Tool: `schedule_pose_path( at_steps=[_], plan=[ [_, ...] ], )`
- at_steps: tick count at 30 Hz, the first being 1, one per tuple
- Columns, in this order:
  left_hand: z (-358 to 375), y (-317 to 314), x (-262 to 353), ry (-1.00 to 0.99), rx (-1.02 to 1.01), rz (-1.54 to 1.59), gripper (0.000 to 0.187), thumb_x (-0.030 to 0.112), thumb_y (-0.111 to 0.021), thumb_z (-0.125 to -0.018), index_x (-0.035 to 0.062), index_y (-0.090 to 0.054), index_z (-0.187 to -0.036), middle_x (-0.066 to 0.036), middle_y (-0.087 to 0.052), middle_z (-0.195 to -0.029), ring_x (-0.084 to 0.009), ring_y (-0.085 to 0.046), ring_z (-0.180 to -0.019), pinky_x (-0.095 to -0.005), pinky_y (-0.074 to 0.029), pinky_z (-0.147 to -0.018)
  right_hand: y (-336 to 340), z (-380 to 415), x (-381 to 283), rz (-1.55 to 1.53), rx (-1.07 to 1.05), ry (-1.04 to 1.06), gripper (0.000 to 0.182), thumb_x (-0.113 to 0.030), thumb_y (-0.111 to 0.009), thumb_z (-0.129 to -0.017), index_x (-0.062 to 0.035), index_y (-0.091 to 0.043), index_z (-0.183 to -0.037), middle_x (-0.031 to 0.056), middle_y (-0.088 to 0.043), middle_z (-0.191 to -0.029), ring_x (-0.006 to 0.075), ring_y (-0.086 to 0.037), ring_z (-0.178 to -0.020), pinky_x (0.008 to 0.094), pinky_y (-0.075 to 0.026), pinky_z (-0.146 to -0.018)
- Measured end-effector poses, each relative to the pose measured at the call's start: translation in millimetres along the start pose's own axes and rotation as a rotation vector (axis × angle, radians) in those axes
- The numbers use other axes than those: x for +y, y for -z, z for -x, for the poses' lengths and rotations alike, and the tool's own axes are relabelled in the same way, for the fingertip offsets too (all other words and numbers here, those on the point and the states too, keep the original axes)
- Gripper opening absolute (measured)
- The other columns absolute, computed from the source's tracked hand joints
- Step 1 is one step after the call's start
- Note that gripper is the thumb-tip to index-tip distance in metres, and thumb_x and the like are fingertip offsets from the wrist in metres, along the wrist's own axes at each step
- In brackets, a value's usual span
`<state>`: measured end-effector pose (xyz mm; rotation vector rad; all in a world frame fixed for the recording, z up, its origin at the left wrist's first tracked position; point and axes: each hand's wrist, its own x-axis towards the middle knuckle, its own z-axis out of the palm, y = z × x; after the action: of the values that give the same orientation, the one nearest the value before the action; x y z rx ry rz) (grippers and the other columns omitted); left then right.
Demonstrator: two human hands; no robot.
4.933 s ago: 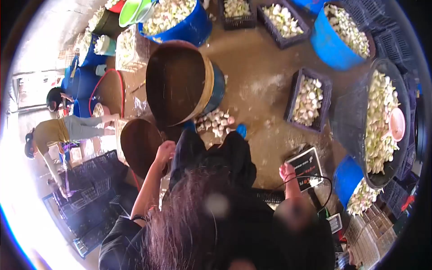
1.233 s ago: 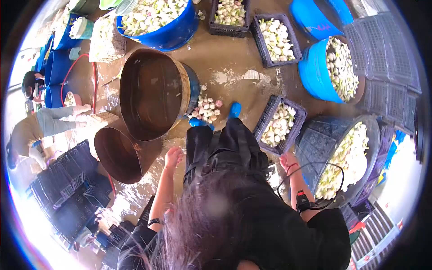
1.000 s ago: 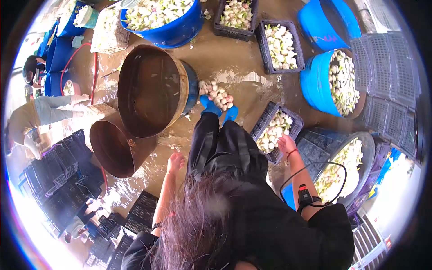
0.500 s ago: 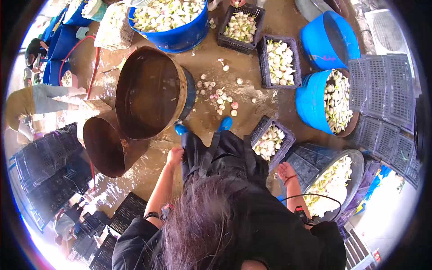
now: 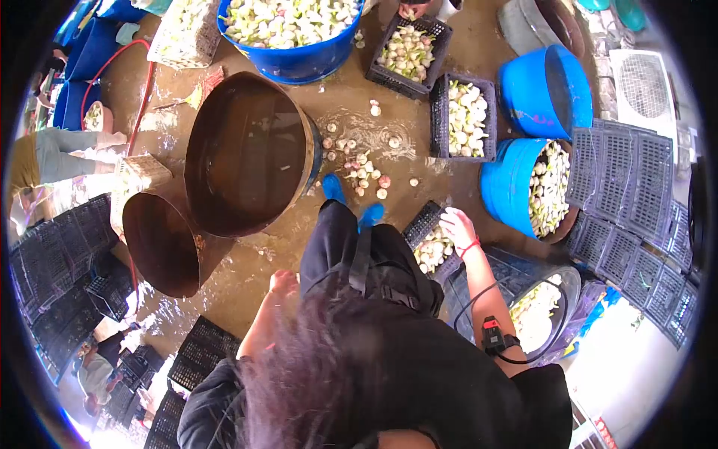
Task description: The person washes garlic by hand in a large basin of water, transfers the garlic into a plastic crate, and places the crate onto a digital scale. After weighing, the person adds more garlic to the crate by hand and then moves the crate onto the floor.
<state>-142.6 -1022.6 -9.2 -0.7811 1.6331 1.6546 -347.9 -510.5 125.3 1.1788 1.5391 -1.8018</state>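
My right hand (image 5: 458,228) hangs over the edge of a dark plastic crate (image 5: 423,222) beside my right leg, fingers apart and nothing in them. White garlic bulbs (image 5: 434,251) with pale green stems lie in that crate. A black tub (image 5: 502,269) with more pale bulbs stands below my right forearm. My left hand (image 5: 283,284) hangs at my left side, its fingers loosely curled with nothing showing in them. It is nearest to my left thigh, over the wet floor. A blue shoe (image 5: 334,188) is stepping ahead near loose garlic bulbs (image 5: 363,170).
A large rusty tub (image 5: 305,161) and a smaller one (image 5: 162,243) stand to my left. Blue tubs (image 5: 511,179) and stacked crates (image 5: 613,165) line the right. Ahead are a blue tub (image 5: 299,66) of bulbs, filled crates (image 5: 441,123) and another person's hand (image 5: 413,9).
My right hand has swung forward and up over the crate. My left foot has shifted right and back, and the left hand has moved slightly down. My view has turned a little.
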Motion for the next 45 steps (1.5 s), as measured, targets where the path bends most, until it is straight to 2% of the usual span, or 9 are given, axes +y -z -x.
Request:
schedule_pose_path(
  at_steps=[5, 8, 12, 20, 22, 26, 28, 35, 45],
  plan=[
    [-41.8, 60.4, 14.3, 0.198, 0.048, 0.78, 0.006, 0.01, -0.051, -0.082, 0.0052, -0.054, -0.083, -0.004, -0.053, -0.068, -0.0157, -0.051, -0.052, -0.0276, -0.043, -0.043, -18.5, -21.7, -0.1, -0.068, 0.034, -0.008, 0.027, -0.023, -0.057, -0.083, -0.0127, -0.052, -0.108, 0.0045, -0.061, -0.088, 0.0142, -0.06, -0.07, 0.0232, -0.044, -0.052],
    [-87.3, 109.2, 22.6, -0.5, -0.169, -0.164, 0.005, 0.009, -0.051, -0.081, 0.006, -0.054, -0.083, -0.004, -0.053, -0.067, -0.0139, -0.05, -0.051, -0.0257, -0.042, -0.042, 2.1, -18.4, 34.8, -0.158, 0.092, 0.032, 0.025, -0.023, -0.057, -0.083, -0.0118, -0.053, -0.105, 0.0039, -0.06, -0.085, 0.0135, -0.058, -0.063, 0.0235, -0.043, -0.05],
    [-66.3, 33.7, 205.4, 0.216, 0.304, 0.114, 0.005, 0.006, -0.05, -0.079, 0.008, -0.055, -0.076, 0.0, -0.049, -0.058, -0.0086, -0.044, -0.044, -0.0222, -0.034, -0.036, 32.5, 13.6, 85.0, -0.271, 0.227, -0.158, 0.023, -0.029, -0.054, -0.085, -0.0116, -0.05, -0.099, 0.0052, -0.058, -0.09, 0.0157, -0.056, -0.077, 0.026, -0.045, -0.059],
    [-91.9, 14.4, 182.8, -0.494, -0.015, -0.282, 0.008, 0.009, -0.051, -0.08, 0.0031, -0.057, -0.08, -0.003, -0.052, -0.058, -0.0112, -0.045, -0.041, -0.0235, -0.035, -0.035, 91.2, 9.1, 136.3, -0.494, 0.331, -0.479, 0.019, -0.026, -0.055, -0.083, -0.0092, -0.051, -0.092, 0.0052, -0.055, -0.081, 0.0194, -0.054, -0.069, 0.0297, -0.046, -0.056],
    [-69.2, -1.5, 193.3, 0.111, 0.251, 0.236, 0.009, 0.011, -0.052, -0.08, 0.0044, -0.057, -0.083, -0.004, -0.054, -0.062, -0.0119, -0.046, -0.042, -0.0243, -0.035, -0.034, 103.1, -23.4, 118.1, -0.515, 0.293, -0.493, 0.023, -0.027, -0.057, -0.083, -0.0089, -0.05, -0.095, 0.0059, -0.055, -0.085, 0.0189, -0.054, -0.071, 0.0298, -0.046, -0.055],
    [-95.1, 16.7, 157.2, 0.212, 0.249, 0.519, 0.011, 0.013, -0.052, -0.081, 0.0062, -0.058, -0.086, -0.003, -0.055, -0.065, -0.0116, -0.047, -0.044, -0.0239, -0.035, -0.035, 92.7, -33.3, 20.3, -0.309, 0.129, -0.105, 0.023, -0.024, -0.059, -0.083, -0.007, -0.05, -0.096, 0.0063, -0.054, -0.09, 0.0184, -0.054, -0.072, 0.0271, -0.046, -0.061],
    [-135.0, 18.8, 138.9, -0.716, -0.064, -0.87, 0.01, 0.013, -0.05, -0.081, 0.0078, -0.058, -0.086, -0.002, -0.055, -0.066, -0.0113, -0.048, -0.048, -0.0251, -0.037, -0.037, 119.0, -34.3, 4.9, -0.387, 0.096, -0.177, 0.022, -0.024, -0.059, -0.082, -0.0079, -0.051, -0.095, 0.0061, -0.055, -0.088, 0.0187, -0.054, -0.073, 0.0279, -0.047, -0.061],
    [-96.5, -201.2, 368.0, -0.076, 0.346, 0.201, 0.019, 0.018, -0.055, -0.081, 0.0077, -0.057, -0.097, 0.0, -0.056, -0.077, -0.0077, -0.05, -0.064, -0.0203, -0.042, -0.055, 283.9, -87.7, 10.5, -0.131, 0.034, -0.576, 0.018, -0.027, -0.061, -0.078, -0.0123, -0.053, -0.085, 0.0021, -0.056, -0.079, 0.0198, -0.054, -0.075, 0.0341, -0.045, -0.062],
    [-51.5, -253.9, 208.6, 0.198, 0.447, 0.161, 0.015, 0.022, -0.057, -0.081, 0.0091, -0.059, -0.089, -0.001, -0.055, -0.065, -0.0125, -0.051, -0.05, -0.0274, -0.041, -0.04, 221.2, -209.5, -241.0, -0.108, -0.027, 0.01, 0.032, -0.025, -0.047, -0.087, -0.0112, -0.048, -0.116, 0.0074, -0.057, -0.107, 0.0207, -0.057, -0.094, 0.0311, -0.048, -0.074]
  ],
)
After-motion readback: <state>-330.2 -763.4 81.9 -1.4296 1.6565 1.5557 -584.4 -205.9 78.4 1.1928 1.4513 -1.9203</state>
